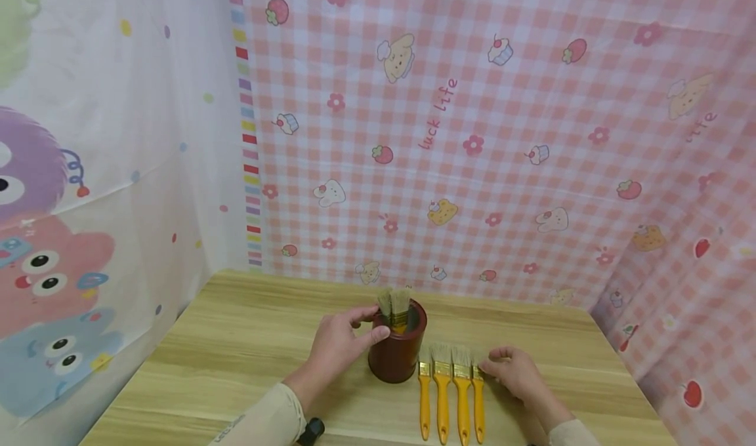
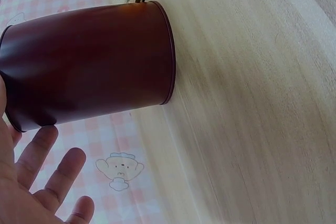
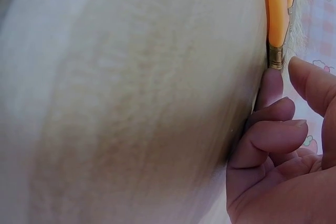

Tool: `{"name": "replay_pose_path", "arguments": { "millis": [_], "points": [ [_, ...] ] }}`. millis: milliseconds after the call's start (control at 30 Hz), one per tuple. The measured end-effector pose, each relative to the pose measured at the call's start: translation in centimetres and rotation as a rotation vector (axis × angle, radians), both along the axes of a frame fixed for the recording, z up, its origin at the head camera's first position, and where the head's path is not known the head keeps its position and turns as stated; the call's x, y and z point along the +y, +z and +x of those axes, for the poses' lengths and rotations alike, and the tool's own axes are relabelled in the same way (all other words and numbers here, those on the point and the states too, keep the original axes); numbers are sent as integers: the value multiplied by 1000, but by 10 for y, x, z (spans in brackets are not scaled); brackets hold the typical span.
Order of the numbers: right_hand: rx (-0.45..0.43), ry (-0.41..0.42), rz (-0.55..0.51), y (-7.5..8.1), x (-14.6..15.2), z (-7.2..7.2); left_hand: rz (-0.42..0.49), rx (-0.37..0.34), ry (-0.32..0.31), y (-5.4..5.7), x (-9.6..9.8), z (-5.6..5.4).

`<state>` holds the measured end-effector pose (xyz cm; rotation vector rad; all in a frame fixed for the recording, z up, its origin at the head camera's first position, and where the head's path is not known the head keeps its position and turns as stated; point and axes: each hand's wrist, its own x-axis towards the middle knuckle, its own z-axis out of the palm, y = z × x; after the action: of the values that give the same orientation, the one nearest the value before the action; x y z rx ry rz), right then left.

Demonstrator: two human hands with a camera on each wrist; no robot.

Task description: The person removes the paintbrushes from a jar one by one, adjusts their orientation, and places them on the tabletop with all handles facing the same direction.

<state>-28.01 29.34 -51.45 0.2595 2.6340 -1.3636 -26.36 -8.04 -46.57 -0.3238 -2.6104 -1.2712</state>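
A dark red-brown round brush pot (image 1: 394,357) stands upright on the table, with paintbrushes (image 1: 399,308) in it, bristles up. My left hand (image 1: 342,338) holds the pot near its rim, thumb in front. In the left wrist view, fingers of the left hand (image 2: 39,171) spread beside the pot (image 2: 89,66), one touching its wall. Right of the pot, several yellow-handled paintbrushes lie in a row. My right hand (image 1: 516,374) is at the rightmost paintbrush (image 1: 479,400). In the right wrist view, a forefinger touches that brush's metal band (image 3: 275,56), the thumb apart from it.
The wood-grain table (image 1: 248,341) extends around the pot and brushes. A pink checked cloth (image 1: 472,105) hangs behind it, and a white cartoon-print cloth (image 1: 177,138) hangs at the left. Near the left sleeve is a small black device (image 1: 311,431).
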Motion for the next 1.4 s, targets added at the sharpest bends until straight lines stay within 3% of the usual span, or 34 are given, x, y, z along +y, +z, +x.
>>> {"name": "replay_pose_path", "arguments": {
  "millis": [667,833,1133,1400],
  "points": [
    [-39,7,-12,5,-1,1,-8,1,4,-1,-1,-1],
    [2,0,-10,8,0,0,-7,-8,8,0,0,0],
    [80,51,8,32,-8,-12,-10,-10,11,-1,0,0],
    [108,97,-41,60,-44,-16,3,-6,2,0,0,0]
  ]
}}
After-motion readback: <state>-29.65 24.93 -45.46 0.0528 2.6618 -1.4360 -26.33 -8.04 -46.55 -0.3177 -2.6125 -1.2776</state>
